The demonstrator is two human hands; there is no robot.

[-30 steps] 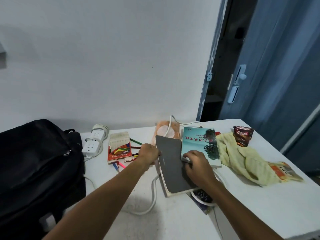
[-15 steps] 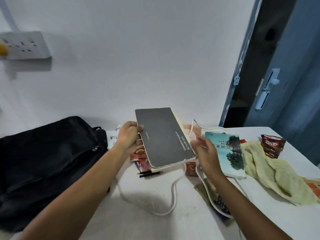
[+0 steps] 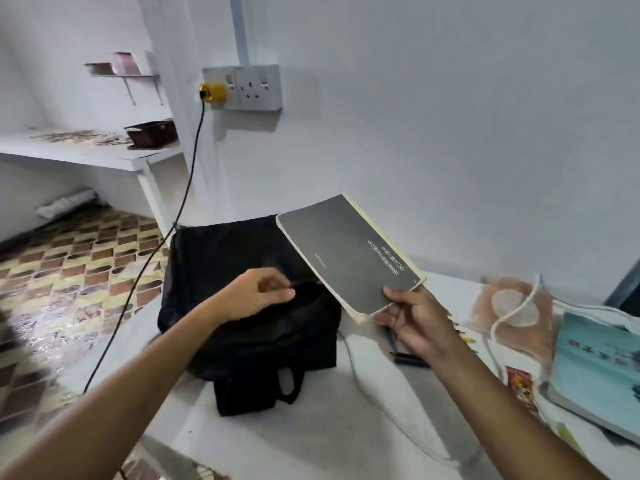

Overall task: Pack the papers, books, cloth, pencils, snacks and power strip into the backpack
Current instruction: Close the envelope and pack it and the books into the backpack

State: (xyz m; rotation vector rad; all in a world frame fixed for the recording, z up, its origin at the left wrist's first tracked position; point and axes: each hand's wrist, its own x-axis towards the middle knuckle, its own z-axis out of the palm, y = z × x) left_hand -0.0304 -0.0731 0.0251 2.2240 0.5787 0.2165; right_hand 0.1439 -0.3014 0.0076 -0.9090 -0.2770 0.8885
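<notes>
White table (image 3: 311,438), smooth. Black soft fabric backpack (image 3: 242,306) slumped at its left end. Dark matte rectangular book (image 3: 346,258), tilted above backpack, near corner pinched by right hand (image 3: 415,323). Left hand (image 3: 252,296) fingers curled, pinching backpack's top edge.

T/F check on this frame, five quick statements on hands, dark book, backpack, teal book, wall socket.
1. The right hand holds the dark book. True.
2. The dark book lies flat on the table. False: it is held in the air, tilted, above the backpack.
3. The left hand is at the backpack's top. True.
4. The teal book is inside the backpack. False: it lies on the table.
5. The wall socket has nothing plugged in. False: a yellow plug is in it.
</notes>
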